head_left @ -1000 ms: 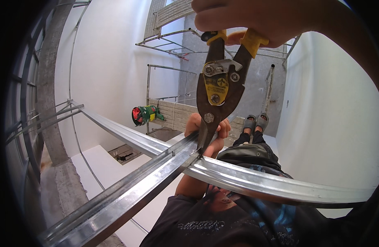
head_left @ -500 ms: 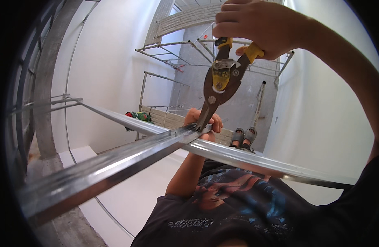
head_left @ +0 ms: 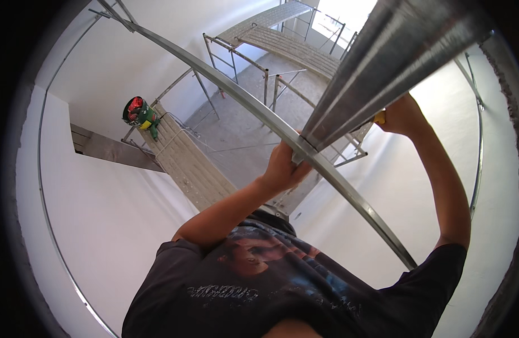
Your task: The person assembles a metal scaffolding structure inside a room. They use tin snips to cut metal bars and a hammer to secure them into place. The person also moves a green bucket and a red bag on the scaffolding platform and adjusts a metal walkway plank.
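My left hand (head_left: pixel 283 168) is closed around the end of a thick metal channel (head_left: pixel 383 62), right where it meets a long thin metal rail (head_left: pixel 237 93). The channel rises toward the upper right and covers part of the view. On its right side my right hand (head_left: pixel 405 117) grips the tin snips, of which only a bit of yellow handle (head_left: pixel 379 117) shows. The blades and most of that hand's fingers are hidden behind the channel.
Below me a scaffold plank (head_left: pixel 186 152) carries a dark green bucket (head_left: pixel 138 110) with red and green items. Scaffold frames (head_left: pixel 265 84) and another walkway (head_left: pixel 293 48) stand beyond. A thin metal strip (head_left: pixel 40 163) runs along the white wall at left.
My view has turned, so the channel now points to the upper right instead of the lower left. The snips went from above the joint, in plain sight, to behind the channel.
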A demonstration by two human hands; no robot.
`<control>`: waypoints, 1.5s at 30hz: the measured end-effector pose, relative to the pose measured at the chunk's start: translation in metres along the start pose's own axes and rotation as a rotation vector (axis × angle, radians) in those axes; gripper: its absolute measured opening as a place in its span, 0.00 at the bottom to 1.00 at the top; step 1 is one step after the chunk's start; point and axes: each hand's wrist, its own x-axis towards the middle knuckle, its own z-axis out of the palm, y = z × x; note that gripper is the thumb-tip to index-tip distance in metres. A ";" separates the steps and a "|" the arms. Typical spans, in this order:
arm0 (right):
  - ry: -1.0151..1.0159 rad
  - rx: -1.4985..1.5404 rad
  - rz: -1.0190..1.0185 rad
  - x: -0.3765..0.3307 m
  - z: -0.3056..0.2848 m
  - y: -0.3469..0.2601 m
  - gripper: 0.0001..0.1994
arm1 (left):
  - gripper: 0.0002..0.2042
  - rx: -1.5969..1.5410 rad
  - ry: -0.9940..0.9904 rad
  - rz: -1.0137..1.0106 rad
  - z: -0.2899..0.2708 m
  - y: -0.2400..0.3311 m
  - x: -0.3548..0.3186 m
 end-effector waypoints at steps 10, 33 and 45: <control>-0.011 -0.047 -0.037 0.016 0.009 0.009 0.26 | 0.17 0.095 -0.007 -0.081 -0.015 0.035 0.025; -0.124 -0.046 -0.114 0.024 0.027 0.036 0.30 | 0.20 0.087 0.144 -0.036 -0.002 0.026 0.014; -0.071 -0.053 -0.011 0.017 0.023 0.015 0.28 | 0.21 0.026 0.296 0.058 0.017 0.022 0.017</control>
